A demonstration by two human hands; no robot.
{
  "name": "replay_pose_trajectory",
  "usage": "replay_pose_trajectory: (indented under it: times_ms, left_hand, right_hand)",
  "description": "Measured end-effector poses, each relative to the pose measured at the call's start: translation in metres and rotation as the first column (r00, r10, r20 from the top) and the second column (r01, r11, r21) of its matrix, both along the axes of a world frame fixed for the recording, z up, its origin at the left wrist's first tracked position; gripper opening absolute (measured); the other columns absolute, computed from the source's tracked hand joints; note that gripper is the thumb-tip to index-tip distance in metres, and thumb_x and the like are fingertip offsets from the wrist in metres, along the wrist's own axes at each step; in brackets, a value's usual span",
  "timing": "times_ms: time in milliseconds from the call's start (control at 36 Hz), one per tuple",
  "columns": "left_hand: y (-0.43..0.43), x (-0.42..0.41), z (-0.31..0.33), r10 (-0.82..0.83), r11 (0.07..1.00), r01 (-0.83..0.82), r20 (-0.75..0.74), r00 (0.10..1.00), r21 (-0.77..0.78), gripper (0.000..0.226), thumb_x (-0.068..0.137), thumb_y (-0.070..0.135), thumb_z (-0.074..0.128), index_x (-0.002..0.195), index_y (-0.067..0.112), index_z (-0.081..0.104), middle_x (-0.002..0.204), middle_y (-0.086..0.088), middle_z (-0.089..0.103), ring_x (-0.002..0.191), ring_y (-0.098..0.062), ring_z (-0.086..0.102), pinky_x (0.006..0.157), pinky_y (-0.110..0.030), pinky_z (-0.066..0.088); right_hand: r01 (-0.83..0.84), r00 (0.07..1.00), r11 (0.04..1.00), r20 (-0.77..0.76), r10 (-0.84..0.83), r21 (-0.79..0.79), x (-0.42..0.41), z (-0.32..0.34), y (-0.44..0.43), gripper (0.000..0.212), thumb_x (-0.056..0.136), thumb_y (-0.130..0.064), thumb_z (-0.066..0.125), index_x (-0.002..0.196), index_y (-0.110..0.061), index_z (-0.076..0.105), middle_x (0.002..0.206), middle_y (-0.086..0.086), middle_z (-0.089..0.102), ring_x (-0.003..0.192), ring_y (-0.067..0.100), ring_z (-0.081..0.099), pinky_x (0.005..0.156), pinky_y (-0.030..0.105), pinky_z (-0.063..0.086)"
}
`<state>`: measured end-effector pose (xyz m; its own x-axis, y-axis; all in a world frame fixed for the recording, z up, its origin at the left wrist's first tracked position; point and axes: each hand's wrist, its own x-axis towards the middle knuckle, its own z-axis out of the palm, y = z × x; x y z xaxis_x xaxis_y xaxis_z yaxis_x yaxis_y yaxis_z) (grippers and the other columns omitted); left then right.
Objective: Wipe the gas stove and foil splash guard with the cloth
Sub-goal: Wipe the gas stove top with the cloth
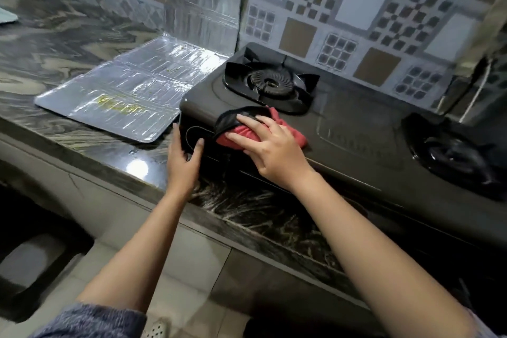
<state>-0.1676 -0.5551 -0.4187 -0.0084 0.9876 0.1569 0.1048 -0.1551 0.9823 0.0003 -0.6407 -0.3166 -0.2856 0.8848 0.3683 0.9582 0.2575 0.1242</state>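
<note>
- My right hand (270,147) lies flat on the cloth (248,129), fingers spread and pressing it down onto the stove (356,129) top near the front left corner.
- The cloth is red with a dark edge, bunched under my palm; part of it pokes out past my fingers toward the left burner (270,82).
- My left hand (183,156) grips the stove's front left corner, thumb on the front panel and fingers curled round the side, holding nothing else.
- The stove is dark, two-burner, and sits on the marbled counter (68,57) against the tiled wall (356,5).
- The left burner sits just behind the cloth, its black pan support in place; the right burner (455,153) is at the far right and blurred.
- The foil guard (131,90) is just left of the stove: two panels lie flat on the counter and one panel stands up against the wall.
- The flat foil's right edge touches or nearly touches the stove's left side; I cannot tell which.
- Yellow lettering shows on the nearest foil panel, too smeared to read.
- A bright light glare sits on the counter just left of my left wrist.
- At the right edge, beyond the stove, something tall and metallic is blurred; I cannot tell what it is.
- Below the counter I see a tiled floor (192,269) and a grey knitted sleeve (90,321) at the bottom left.
</note>
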Motion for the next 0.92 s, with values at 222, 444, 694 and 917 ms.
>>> replay_pose_trajectory:
  times_ms: [222, 444, 694, 917]
  left_hand:
    - [-0.01, 0.007, 0.006, 0.041, 0.999, -0.041, 0.0, 0.999, -0.019, 0.068, 0.091, 0.035, 0.053, 0.148, 0.024, 0.018, 0.153, -0.005, 0.02, 0.139, -0.015, 0.025, 0.111, -0.031, 0.029]
    - [-0.014, 0.012, 0.011, 0.081, 0.996, -0.081, -0.006, 0.997, -0.044, 0.067, 0.092, 0.033, 0.053, 0.147, 0.018, 0.019, 0.154, -0.006, 0.019, 0.142, -0.017, 0.019, 0.116, -0.033, 0.021]
    - [-0.016, 0.013, 0.012, 0.064, 0.997, -0.067, -0.092, 0.994, -0.031, 0.07, 0.092, 0.037, 0.051, 0.148, 0.017, 0.014, 0.156, -0.008, 0.013, 0.144, -0.017, 0.011, 0.115, -0.032, 0.014]
    - [-0.018, 0.004, 0.017, -0.008, 0.999, 0.004, -0.095, 0.995, -0.048, 0.074, 0.09, 0.037, 0.055, 0.148, 0.02, 0.013, 0.156, -0.007, 0.012, 0.144, -0.017, 0.01, 0.114, -0.032, 0.014]
  right_hand:
    - [0.137, 0.991, 0.989, -0.01, -0.136, 0.048, 0.036, -0.005, -0.048, 0.05, 0.085, -0.027, 0.06, 0.131, -0.038, 0.047, 0.14, -0.001, 0.047, 0.122, 0.031, 0.049, 0.09, 0.045, 0.044]
    - [0.255, 0.967, 0.964, -0.021, -0.254, 0.07, 0.065, -0.011, -0.089, 0.053, 0.085, -0.027, 0.06, 0.133, -0.041, 0.042, 0.142, -0.005, 0.046, 0.125, 0.028, 0.046, 0.094, 0.044, 0.042]
    - [0.375, 0.923, 0.918, -0.148, -0.356, 0.13, 0.081, -0.019, -0.12, 0.055, 0.083, -0.016, 0.061, 0.131, -0.039, 0.046, 0.139, -0.003, 0.049, 0.124, 0.03, 0.047, 0.096, 0.046, 0.039]
    - [0.522, 0.84, 0.843, -0.252, -0.48, 0.133, 0.083, -0.021, -0.144, 0.061, 0.077, 0.006, 0.057, 0.128, -0.027, 0.054, 0.136, 0.005, 0.052, 0.122, 0.036, 0.047, 0.1, 0.049, 0.036]
